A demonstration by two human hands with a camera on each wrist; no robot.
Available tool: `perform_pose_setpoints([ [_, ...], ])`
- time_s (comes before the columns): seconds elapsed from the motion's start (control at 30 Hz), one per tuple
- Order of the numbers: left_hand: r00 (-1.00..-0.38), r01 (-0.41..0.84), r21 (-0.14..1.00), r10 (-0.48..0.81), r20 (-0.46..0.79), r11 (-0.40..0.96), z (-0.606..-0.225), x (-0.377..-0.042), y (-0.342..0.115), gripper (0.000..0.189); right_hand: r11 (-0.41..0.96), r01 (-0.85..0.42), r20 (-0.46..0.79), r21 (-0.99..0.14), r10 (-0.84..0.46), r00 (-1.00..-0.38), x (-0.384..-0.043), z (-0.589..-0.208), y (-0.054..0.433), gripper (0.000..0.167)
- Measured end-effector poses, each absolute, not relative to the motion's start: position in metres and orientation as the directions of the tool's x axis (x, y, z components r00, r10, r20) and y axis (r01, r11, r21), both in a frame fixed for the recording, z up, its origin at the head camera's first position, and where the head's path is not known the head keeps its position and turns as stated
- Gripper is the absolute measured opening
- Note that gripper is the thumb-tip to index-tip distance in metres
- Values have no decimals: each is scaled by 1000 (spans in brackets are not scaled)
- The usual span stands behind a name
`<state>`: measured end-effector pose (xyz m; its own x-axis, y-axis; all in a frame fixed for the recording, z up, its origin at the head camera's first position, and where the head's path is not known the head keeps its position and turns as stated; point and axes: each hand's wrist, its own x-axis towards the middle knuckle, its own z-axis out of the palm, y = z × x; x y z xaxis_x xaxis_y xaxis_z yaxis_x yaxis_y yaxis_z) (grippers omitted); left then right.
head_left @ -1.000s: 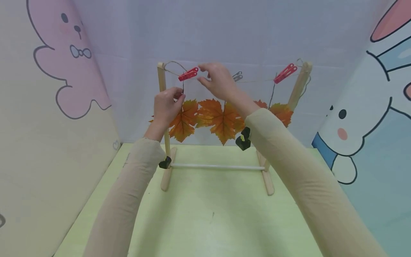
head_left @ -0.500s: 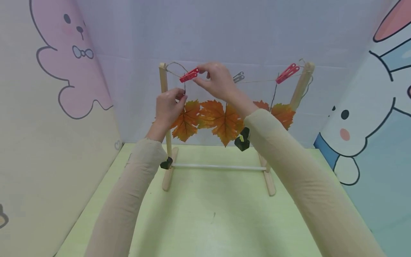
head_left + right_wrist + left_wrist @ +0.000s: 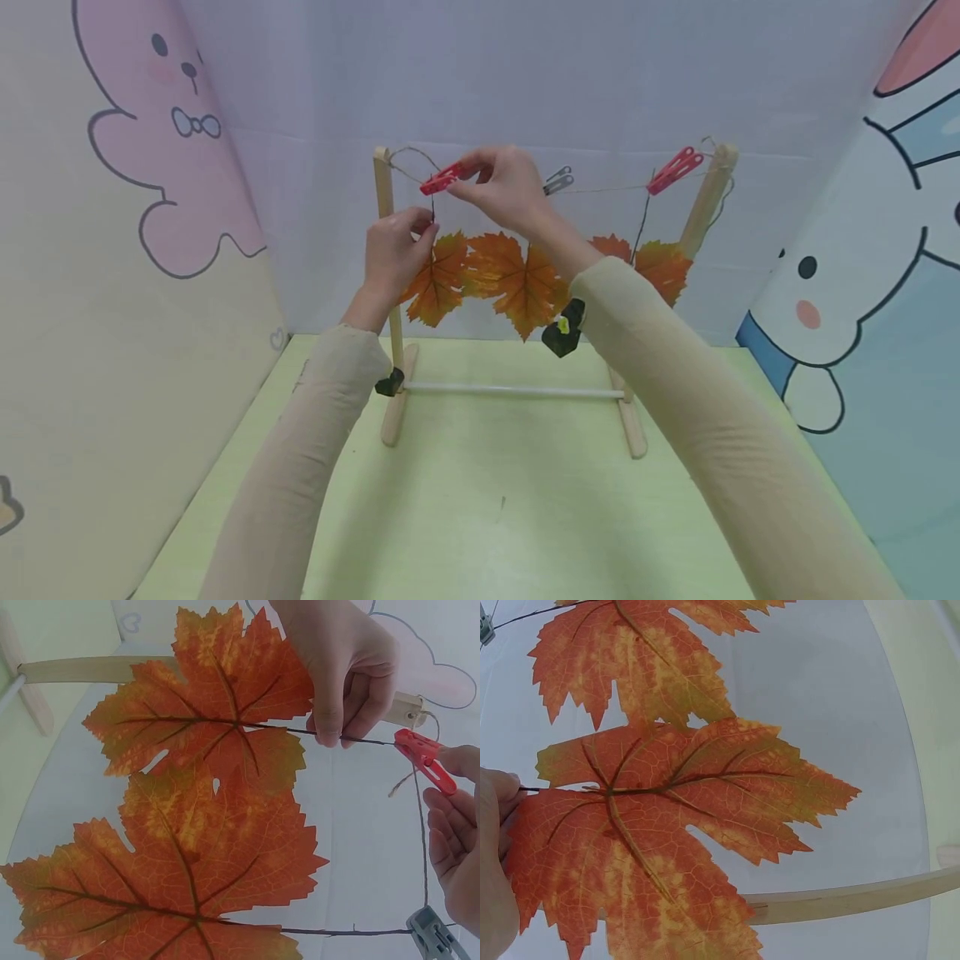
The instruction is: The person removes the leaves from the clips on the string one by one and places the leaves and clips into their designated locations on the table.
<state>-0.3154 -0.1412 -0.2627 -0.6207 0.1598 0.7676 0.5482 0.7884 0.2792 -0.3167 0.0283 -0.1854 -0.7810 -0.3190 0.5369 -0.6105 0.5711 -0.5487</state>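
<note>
My left hand pinches the dark stem of an orange maple leaf at the left end of a string. Just above, thumb and fingers of my right hand hold the handles of a red clothespin. In the right wrist view the top of that stem reaches the clothespin's nose, near the string. A second maple leaf hangs in the middle from a grey clothespin. Farther right, another red clothespin carries a leaf, partly hidden behind my right forearm.
The string runs between two wooden posts, left and right. A white rod joins their feet low over the pale green table. Cartoon-printed cloth walls surround it. Black camera pieces sit by both wrists.
My right hand has moved slightly left and closed its thumb and fingers onto the red clothespin's handles. The left hand keeps its pinch on the stem. The head view has shifted slightly.
</note>
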Motion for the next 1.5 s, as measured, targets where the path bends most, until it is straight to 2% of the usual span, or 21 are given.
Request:
perform_pose_setpoints([
  [0.17,-624,548,285,157,765,787,-262,-315,-141,19,551,-584,518,-596,-292,-804,-315,-184,28,24],
  [0.33,-620,551,280,161,768,786,-264,-314,-142,19,529,-591,533,-609,-279,-799,-314,-187,29,23],
  [0.77,-618,551,264,175,766,791,-267,-314,-140,19,477,-677,651,-560,-253,-716,-313,-190,34,20],
  [1.07,-651,535,288,170,740,794,-273,-313,-140,20,464,-695,678,-549,-239,-695,-312,-187,40,19],
  [1.33,-646,546,290,175,743,786,-280,-316,-141,19,473,-714,708,-517,-233,-667,-310,-188,43,19],
  [1.5,-660,538,311,162,733,784,-283,-317,-144,18,464,-746,740,-477,-246,-626,-307,-192,47,21],
])
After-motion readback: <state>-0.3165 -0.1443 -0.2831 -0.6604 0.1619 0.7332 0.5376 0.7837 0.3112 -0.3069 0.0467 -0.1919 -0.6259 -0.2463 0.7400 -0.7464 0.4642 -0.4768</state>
